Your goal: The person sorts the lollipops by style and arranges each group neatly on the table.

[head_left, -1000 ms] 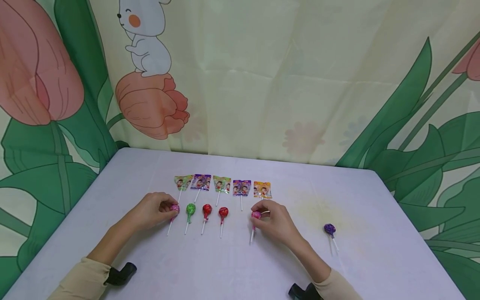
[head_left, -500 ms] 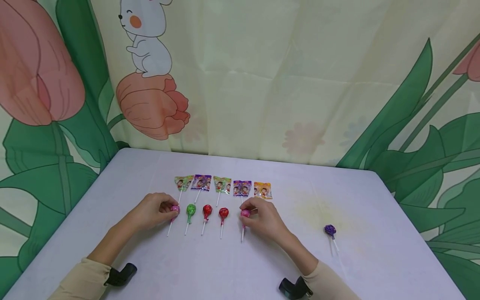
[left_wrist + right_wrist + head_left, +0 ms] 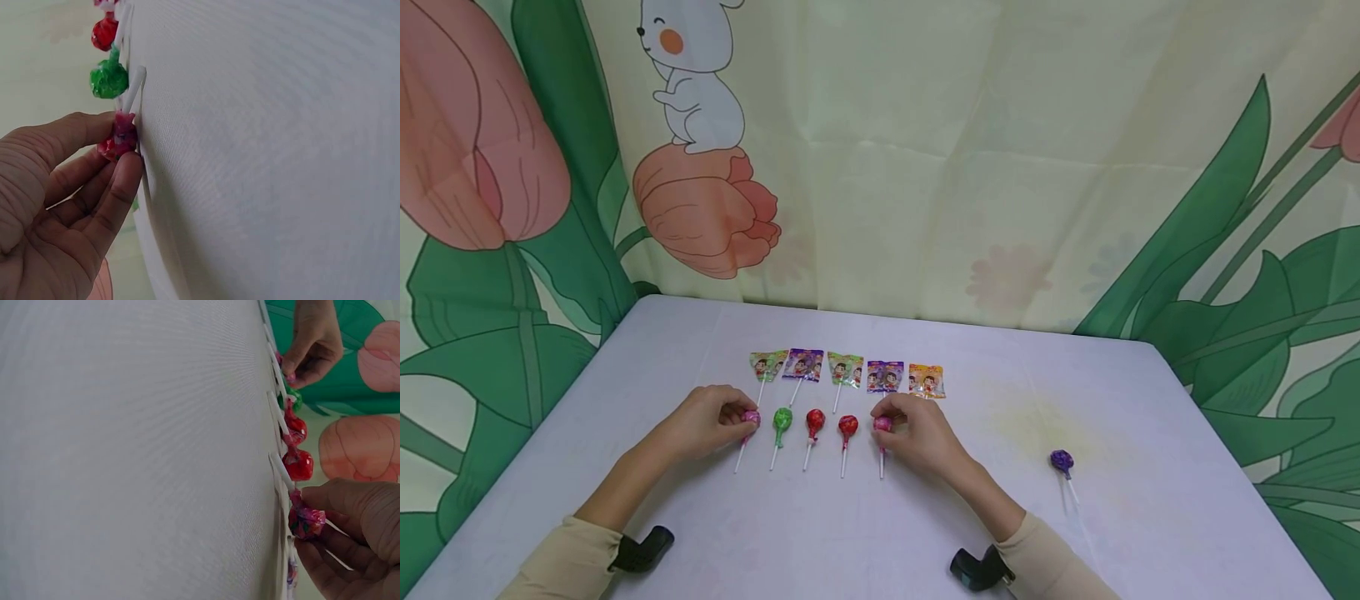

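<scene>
At the left end of the near row, my left hand (image 3: 711, 422) pinches a pink lollipop (image 3: 750, 418) by its wrapped head; the left wrist view shows thumb and fingers around it. My right hand (image 3: 922, 433) holds another pink lollipop (image 3: 306, 520) between thumb and fingers at the row's right end, its stick pointing toward me. Between the hands lie a green lollipop (image 3: 782, 419) and two red lollipops, the left one (image 3: 815, 422) and the right one (image 3: 847, 427), heads away from me.
Behind them runs a row of flat-bagged lollipops, including a green one (image 3: 846, 369), a purple one (image 3: 804, 364) and an orange one (image 3: 927, 381). A purple lollipop (image 3: 1062, 461) lies apart on the right of the white table (image 3: 820, 550). A printed curtain (image 3: 895, 167) hangs behind.
My right hand has moved left with its pink lollipop, closer to the right red one. The left hand has stayed in place on its pink lollipop.
</scene>
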`<state>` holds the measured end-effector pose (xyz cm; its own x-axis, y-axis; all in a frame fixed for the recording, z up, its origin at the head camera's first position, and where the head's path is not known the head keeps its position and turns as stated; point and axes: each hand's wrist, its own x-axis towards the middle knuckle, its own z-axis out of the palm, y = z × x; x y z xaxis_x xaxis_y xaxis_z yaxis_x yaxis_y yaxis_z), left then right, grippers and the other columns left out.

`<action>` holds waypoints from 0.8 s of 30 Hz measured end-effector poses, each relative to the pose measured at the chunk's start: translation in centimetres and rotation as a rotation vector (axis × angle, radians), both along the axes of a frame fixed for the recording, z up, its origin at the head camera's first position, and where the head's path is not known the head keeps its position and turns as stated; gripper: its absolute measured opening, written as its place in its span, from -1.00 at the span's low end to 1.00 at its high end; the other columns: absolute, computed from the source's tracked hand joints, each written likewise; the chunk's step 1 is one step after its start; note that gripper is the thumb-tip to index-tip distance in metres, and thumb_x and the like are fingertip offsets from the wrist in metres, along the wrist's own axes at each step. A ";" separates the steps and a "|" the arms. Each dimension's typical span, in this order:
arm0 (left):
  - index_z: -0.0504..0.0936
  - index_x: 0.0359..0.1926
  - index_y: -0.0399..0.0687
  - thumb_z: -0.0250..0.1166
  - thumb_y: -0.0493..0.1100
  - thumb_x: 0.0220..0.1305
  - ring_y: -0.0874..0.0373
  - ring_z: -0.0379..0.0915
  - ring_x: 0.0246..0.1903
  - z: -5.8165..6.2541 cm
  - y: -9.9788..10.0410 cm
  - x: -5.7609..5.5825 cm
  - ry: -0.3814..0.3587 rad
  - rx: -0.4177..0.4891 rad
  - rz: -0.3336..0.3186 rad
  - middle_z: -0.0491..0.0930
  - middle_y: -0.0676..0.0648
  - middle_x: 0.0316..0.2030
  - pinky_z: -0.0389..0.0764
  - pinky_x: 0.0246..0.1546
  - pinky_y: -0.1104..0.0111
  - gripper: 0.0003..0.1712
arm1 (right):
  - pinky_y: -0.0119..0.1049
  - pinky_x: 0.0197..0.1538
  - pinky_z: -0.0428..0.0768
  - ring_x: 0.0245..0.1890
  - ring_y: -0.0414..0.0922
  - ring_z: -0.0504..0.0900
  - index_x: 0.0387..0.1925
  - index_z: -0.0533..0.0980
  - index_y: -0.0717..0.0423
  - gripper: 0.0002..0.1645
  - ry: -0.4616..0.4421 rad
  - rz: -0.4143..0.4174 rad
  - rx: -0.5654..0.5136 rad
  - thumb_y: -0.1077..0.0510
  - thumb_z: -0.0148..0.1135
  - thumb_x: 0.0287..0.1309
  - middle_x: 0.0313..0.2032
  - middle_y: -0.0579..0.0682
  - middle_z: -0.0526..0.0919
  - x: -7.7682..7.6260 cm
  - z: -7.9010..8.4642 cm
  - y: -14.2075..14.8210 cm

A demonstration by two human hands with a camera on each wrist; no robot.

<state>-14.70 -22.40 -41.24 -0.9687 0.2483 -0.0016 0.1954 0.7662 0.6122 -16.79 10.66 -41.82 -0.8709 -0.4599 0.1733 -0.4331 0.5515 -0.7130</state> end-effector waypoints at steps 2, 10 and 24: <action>0.74 -0.15 -0.25 0.47 -0.27 0.22 0.17 0.43 -0.38 0.0 0.0 0.0 0.002 0.000 -0.004 0.56 0.04 -0.43 0.54 -0.40 0.44 -0.81 | -0.14 0.01 0.69 -0.19 -0.13 0.71 -0.19 0.67 0.19 -0.79 0.005 -0.001 0.005 0.35 0.46 0.10 -0.24 -0.05 0.74 0.0 0.0 0.0; 0.73 -0.14 -0.26 0.47 -0.27 0.22 0.17 0.42 -0.38 0.1 0.0 0.0 0.006 -0.002 -0.001 0.56 0.04 -0.42 0.54 -0.39 0.44 -0.79 | -0.12 0.00 0.67 -0.19 -0.14 0.66 -0.18 0.68 0.18 -0.79 0.009 -0.003 0.044 0.33 0.47 0.10 -0.25 -0.07 0.73 0.0 0.0 -0.2; 0.73 -0.15 -0.27 0.48 -0.27 0.20 0.17 0.42 -0.39 0.0 0.0 0.1 0.007 0.012 -0.002 0.55 0.03 -0.43 0.53 -0.41 0.45 -0.79 | -0.08 0.04 0.68 -0.13 -0.08 0.69 -0.19 0.69 0.11 -0.81 0.019 -0.040 0.083 0.23 0.49 0.13 -0.23 -0.08 0.72 0.4 0.6 0.2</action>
<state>-14.59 -22.35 -41.23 -0.9682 0.2500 0.0084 0.2012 0.7585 0.6199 -16.41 10.84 -41.19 -0.8857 -0.4382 0.1531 -0.4228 0.6255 -0.6557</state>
